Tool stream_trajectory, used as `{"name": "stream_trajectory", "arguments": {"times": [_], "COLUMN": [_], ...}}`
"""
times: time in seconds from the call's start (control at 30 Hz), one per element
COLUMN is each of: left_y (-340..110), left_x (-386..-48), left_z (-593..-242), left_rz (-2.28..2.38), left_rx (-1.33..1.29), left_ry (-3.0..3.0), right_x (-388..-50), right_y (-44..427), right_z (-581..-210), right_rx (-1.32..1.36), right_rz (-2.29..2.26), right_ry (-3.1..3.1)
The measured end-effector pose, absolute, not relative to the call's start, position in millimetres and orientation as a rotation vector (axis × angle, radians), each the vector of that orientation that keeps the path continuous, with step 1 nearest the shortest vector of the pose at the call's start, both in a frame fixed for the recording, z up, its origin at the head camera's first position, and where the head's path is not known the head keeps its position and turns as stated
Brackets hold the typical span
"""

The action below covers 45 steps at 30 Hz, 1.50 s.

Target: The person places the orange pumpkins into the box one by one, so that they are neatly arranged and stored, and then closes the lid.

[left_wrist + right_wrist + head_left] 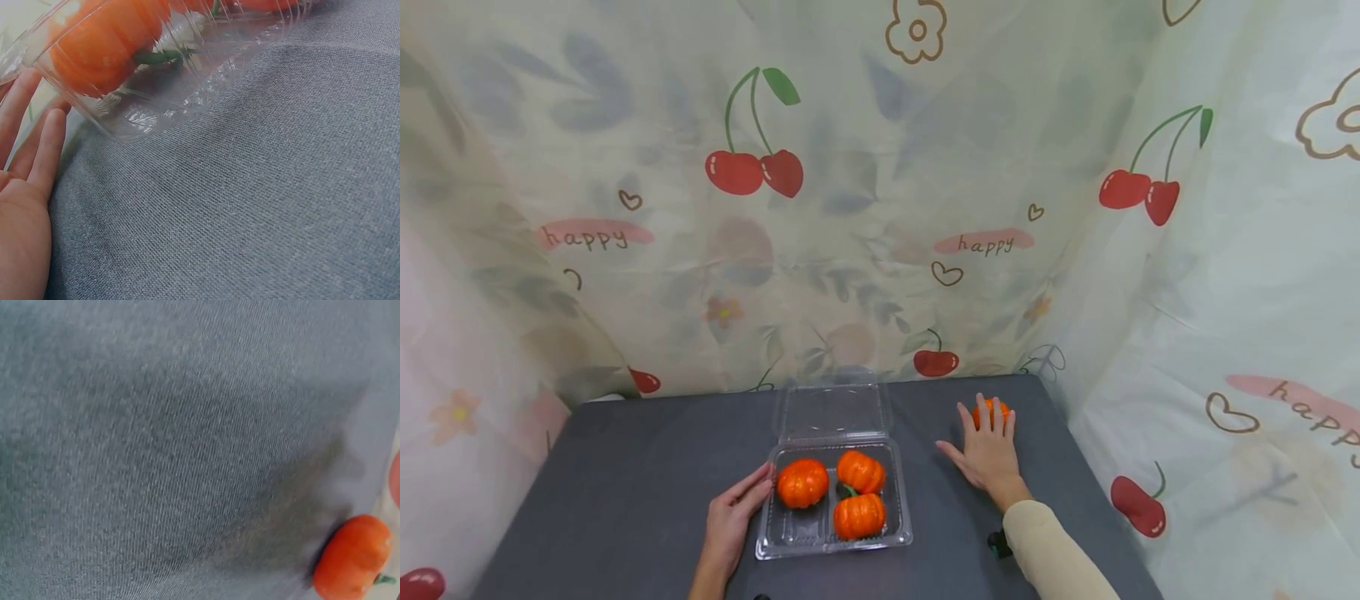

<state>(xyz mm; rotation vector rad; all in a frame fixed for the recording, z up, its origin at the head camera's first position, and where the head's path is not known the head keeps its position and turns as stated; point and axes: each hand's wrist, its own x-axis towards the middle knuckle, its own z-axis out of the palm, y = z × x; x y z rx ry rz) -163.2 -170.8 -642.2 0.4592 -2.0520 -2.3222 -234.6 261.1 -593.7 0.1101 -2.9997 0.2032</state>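
A clear plastic clamshell container [805, 546] lies with its lid [833, 412] raised toward the back. Inside it are three small orange pumpkins, one pumpkin [802, 483] on the left and two on the right. My left hand [730, 521] touches the container's left side with its fingers [49, 150] extended. Toward the table's back right, my right hand [991, 454] is spread out over another small orange pumpkin [353, 557], partly hiding it in the head view. The right wrist view shows this pumpkin with a green stem, but not the hand.
A dark grey cloth-covered table [647, 483] lies beneath everything. A printed curtain [850, 275] encloses its back and sides. Near the right forearm lies a small black object [998, 544], partly covered by the sleeve.
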Motion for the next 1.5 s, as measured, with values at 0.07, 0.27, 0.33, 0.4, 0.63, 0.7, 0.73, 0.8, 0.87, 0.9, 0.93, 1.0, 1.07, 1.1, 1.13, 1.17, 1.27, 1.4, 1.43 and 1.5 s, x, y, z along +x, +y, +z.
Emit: {"name": "stream_trajectory", "arguments": {"times": [0.07,0.27,0.33,0.4,0.63,0.7,0.73,0.8,0.87,0.9,0.93,1.0,1.07,1.1,1.13,1.17,1.27,1.4,1.43,1.5], "left_y": [-170.6,-169.8,-169.8,-169.9,-170.0,-169.8,-169.5,-169.6,-169.6,-169.6,-169.8,-170.1,-169.5,-169.3,-169.2,-169.2,-169.2,-169.5,-169.7,-169.9], "left_x": [-162.8,-162.4,-162.3,-162.1,-162.0,-161.7,-161.4,-160.8,-160.9,-161.1,-161.0,-161.3,-161.0,-160.7,-160.4,-160.2,-159.9,-160.3,-160.5,-160.8], "left_z": [-641.4,-639.9,-639.6,-639.6,-639.4,-638.3,-637.5,-637.1,-636.9,-636.7,-636.6,-636.7,-636.1,-635.9,-635.8,-635.8,-636.0,-636.0,-635.8,-635.1], "left_rz": [-2.315,-2.296,-2.293,-2.297,-2.343,-2.335,-2.334,-2.33,-2.328,-2.324,-2.322,-2.321,-2.33,-2.332,-2.335,-2.336,-2.334,-2.335,-2.335,-2.338], "left_rx": [0.464,0.444,0.442,0.447,0.473,0.479,0.482,0.494,0.502,0.504,0.506,0.504,0.497,0.495,0.493,0.491,0.483,0.486,0.488,0.489], "left_ry": [-2.06,-2.068,-2.063,-2.062,-2.064,-2.065,-2.061,-2.064,-2.069,-2.074,-2.075,-2.074,-2.065,-2.063,-2.057,-2.056,-2.054,-2.056,-2.057,-2.055], "right_x": [-235.9,-240.2,-241.3,-242.1,-241.9,-242.8,-243.4,-244.0,-244.9,-245.5,-246.0,-247.2,-247.7,-247.8,-247.9,-248.2,-249.5,-252.3,-252.7,-253.2], "right_y": [265.3,275.4,277.3,279.9,292.7,295.2,296.3,298.1,299.1,299.2,299.2,298.9,299.4,299.6,300.0,300.4,301.4,303.0,303.4,303.4], "right_z": [-594.5,-596.1,-595.1,-593.8,-588.8,-587.6,-587.2,-587.0,-586.8,-586.8,-586.8,-587.4,-587.8,-588.0,-588.3,-588.5,-589.9,-593.9,-595.0,-598.0], "right_rx": [0.102,0.082,0.083,0.076,-0.007,-0.004,0.001,0.0,-0.005,-0.006,-0.006,-0.004,-0.007,-0.006,-0.005,-0.006,-0.001,0.026,0.037,0.055], "right_rz": [0.216,0.229,0.253,0.258,0.229,0.243,0.261,0.282,0.303,0.315,0.323,0.33,0.341,0.347,0.348,0.353,0.364,0.36,0.36,0.371], "right_ry": [-2.988,-2.967,-2.969,-2.975,-3.024,-3.033,-3.036,-3.054,-3.072,-3.082,-3.086,-3.1,-3.107,-3.105,-3.102,-3.101,-3.088,-3.066,-3.058,-3.049]}}
